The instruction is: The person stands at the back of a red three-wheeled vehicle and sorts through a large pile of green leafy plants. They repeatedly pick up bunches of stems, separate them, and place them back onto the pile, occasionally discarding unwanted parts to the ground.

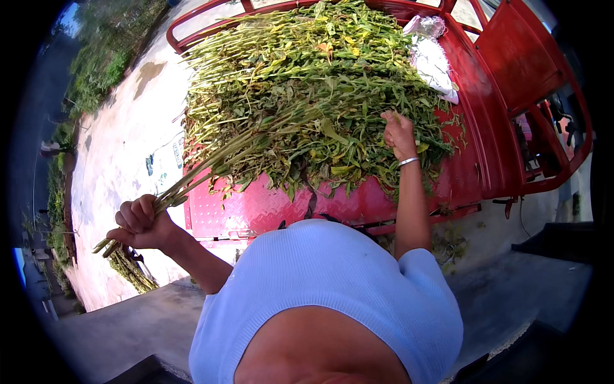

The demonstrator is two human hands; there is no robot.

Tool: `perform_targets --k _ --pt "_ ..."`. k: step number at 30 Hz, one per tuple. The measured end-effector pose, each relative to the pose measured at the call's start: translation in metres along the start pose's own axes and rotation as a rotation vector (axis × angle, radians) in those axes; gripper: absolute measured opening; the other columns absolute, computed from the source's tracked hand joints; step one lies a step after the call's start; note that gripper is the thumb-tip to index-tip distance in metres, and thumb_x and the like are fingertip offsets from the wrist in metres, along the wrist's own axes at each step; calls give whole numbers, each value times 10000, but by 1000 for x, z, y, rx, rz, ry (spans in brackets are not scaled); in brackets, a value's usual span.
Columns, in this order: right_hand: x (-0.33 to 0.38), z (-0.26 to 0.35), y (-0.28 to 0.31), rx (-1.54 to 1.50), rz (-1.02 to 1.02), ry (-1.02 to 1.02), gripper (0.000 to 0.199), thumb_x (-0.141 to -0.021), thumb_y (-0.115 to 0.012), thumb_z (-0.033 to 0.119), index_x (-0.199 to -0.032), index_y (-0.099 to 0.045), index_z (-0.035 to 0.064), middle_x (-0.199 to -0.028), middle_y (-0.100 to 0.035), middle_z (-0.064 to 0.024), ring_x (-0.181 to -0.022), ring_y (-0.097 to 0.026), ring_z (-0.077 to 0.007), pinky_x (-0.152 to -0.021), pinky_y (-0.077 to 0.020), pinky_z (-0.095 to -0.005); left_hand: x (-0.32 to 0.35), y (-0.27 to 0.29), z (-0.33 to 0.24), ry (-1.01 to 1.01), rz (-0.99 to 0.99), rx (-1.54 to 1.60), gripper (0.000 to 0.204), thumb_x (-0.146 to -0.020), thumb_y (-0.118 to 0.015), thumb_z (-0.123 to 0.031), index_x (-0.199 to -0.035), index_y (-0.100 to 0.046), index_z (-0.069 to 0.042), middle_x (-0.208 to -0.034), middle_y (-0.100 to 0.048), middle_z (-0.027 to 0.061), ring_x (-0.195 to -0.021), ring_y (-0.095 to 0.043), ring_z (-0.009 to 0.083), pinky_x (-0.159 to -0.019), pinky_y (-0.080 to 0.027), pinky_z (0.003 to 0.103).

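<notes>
My left hand point(144, 224) is closed round the cut lower ends of a bundle of long green plant stalks point(224, 157). Their butts stick out below the fist, and the leafy part slants up and right over a broad pile of similar leafy stalks point(288, 48). My right hand point(400, 134), with a silver bangle at the wrist, is closed at the right side of the pile, close to the leaves. Whatever lies inside its curled fingers is hidden. Under the pile is the red metal bed point(256, 208) of a cargo vehicle.
A white sack point(432, 64) lies at the pile's far right corner. Red rails point(208, 13) border the bed at the back, and a red frame with a panel point(521, 54) rises at the right. Another stalk bundle point(131, 269) rests on the ground at lower left, below my left hand.
</notes>
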State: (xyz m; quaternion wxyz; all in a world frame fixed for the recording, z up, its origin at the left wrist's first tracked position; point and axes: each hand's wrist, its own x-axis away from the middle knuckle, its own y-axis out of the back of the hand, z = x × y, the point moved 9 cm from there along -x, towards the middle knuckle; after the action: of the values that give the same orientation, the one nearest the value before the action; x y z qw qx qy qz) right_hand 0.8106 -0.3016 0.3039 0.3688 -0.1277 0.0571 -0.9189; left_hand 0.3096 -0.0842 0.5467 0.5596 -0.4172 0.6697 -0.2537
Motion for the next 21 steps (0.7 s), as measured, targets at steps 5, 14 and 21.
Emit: perform_targets --k 5,14,21 --pt "29 -36 -129 -539 471 -169 692 -719 -724 421 -1215 -416 50 -597 -385 41 -490 -383 -55 -418 -280 -207 -5 0 28 59 -16 25 518 -837 -590 -420 -493 -295 -169 -440 -282 -66 -363 -198 56 -392 -188 218" --pt "10 -59 -202 -785 680 -263 184 -849 -624 275 -796 -556 112 -565 -369 47 -454 -390 -70 -424 -289 -230 -6 30 21 58 -151 -11 530 -843 -572 -440 -496 -283 -164 -455 -275 -59 -372 -186 60 -397 -188 218" --pt "-3 -85 -89 -740 338 -166 262 -910 -531 264 -733 -485 76 -519 -366 37 -445 -390 -92 -418 -300 -247 -15 60 13 59 -189 -31 530 -842 -574 -440 -497 -277 -168 -457 -282 -57 -373 -203 62 -398 -209 217"
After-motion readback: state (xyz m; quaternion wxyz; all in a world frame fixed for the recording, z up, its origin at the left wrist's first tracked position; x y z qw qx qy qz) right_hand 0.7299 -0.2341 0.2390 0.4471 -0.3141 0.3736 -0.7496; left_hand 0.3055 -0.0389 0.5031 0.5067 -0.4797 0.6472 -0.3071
